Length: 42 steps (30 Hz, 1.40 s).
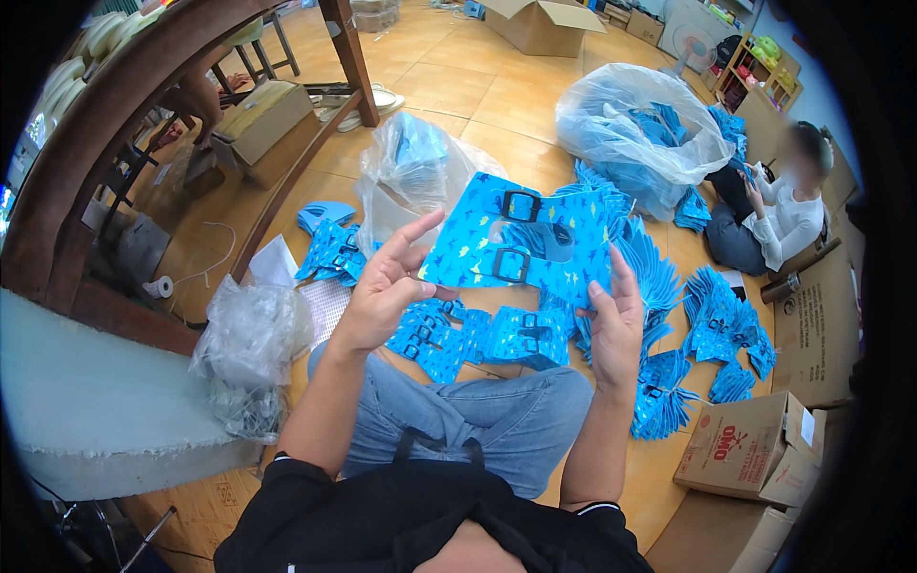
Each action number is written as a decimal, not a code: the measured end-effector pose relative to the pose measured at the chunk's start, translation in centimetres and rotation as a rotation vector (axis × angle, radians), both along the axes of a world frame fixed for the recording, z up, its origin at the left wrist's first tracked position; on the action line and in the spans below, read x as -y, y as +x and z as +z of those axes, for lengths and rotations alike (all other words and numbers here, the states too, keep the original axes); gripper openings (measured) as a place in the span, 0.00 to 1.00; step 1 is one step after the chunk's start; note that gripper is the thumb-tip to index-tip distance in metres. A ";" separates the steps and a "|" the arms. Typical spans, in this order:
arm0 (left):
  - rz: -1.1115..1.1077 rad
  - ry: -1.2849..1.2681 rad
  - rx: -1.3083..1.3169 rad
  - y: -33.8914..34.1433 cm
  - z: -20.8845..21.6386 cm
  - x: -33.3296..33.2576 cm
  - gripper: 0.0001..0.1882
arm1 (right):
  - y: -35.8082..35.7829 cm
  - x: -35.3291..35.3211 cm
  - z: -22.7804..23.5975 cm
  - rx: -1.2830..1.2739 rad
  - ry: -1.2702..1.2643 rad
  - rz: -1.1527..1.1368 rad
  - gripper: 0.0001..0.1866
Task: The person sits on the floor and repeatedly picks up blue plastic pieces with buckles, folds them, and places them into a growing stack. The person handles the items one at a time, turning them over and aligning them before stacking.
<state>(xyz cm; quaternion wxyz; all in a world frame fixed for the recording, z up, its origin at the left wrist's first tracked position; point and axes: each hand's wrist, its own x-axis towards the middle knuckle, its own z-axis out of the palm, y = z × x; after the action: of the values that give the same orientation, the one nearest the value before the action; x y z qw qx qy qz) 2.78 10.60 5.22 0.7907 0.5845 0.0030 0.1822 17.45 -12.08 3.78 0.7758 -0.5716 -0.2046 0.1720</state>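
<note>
Between my two hands, above my lap, a flat blue patterned piece with two black buckles point(468, 224) is held up, with a cut-out in its middle. My left hand point(377, 301) pinches its left edge, index finger stretched upward. At the opposite edge, my right hand point(619, 325) grips with the thumb in front and the fingers partly hidden behind. Below it on the floor lie similar buckled pieces point(530, 334) and another overlapping group point(425, 334). Fanned stacks of blue pieces point(650, 277) spread out just beyond my right hand.
A large clear bag point(611, 143) of blue pieces stands ahead, a smaller plastic bag point(382, 181) left of it. More stacks point(716, 315) and a cardboard box point(735, 449) lie right. Another person point(788, 205) sits far right. A wooden frame point(124, 105) rises left; crumpled plastic point(248, 329) sits nearer.
</note>
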 end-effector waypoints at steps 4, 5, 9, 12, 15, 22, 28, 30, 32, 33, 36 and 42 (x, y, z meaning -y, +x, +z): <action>0.102 0.058 -0.131 0.5 0.0 -0.1 0.30 | -0.1 0.3 -0.8 -0.032 -0.021 0.136 0.30; 0.117 0.086 -0.156 0.6 0.0 -0.1 0.30 | -0.1 0.3 -1.0 -0.044 -0.018 0.168 0.30; 0.083 0.120 -0.141 0.7 -0.2 0.4 0.28 | -0.4 -0.4 -1.3 0.061 -0.097 0.073 0.33; 0.054 0.151 -0.169 0.5 -0.5 1.3 0.27 | -0.6 -1.2 -0.9 0.415 -0.294 -0.199 0.34; 0.025 0.145 -0.142 0.5 -0.8 2.1 0.27 | -0.7 -1.7 -0.1 0.816 -0.412 -0.313 0.28; 0.126 -0.215 -0.061 1.1 -1.3 4.0 0.19 | -1.9 -3.6 0.1 0.576 -0.388 -0.168 0.15; 0.156 -0.428 -0.053 1.3 -2.9 6.3 0.18 | -3.1 -3.9 -0.5 0.071 -0.093 0.213 0.13; 0.101 -0.533 -0.148 1.2 -3.2 6.2 0.23 | -3.2 -3.9 -0.6 -0.172 0.077 0.369 0.16; -0.045 -0.764 -0.196 1.3 -3.5 6.0 0.27 | -3.8 -4.0 -0.9 -0.475 0.323 0.470 0.19; -0.069 -0.900 -0.262 1.5 -3.6 6.2 0.30 | -4.2 -4.5 -1.2 -0.600 0.428 0.480 0.22; -0.071 -0.735 -0.203 1.6 -3.7 6.3 0.28 | -4.3 -4.3 -1.7 -0.608 0.460 0.488 0.20; 0.295 -0.266 -0.115 1.6 -2.4 6.6 0.10 | -2.6 -3.0 -2.1 -0.362 0.127 0.384 0.15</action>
<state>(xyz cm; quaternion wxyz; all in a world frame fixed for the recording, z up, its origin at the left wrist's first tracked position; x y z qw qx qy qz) 4.34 3.99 2.79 0.8242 0.4776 0.1576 0.2602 14.83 -9.07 1.72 0.7871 -0.4326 -0.1775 0.4023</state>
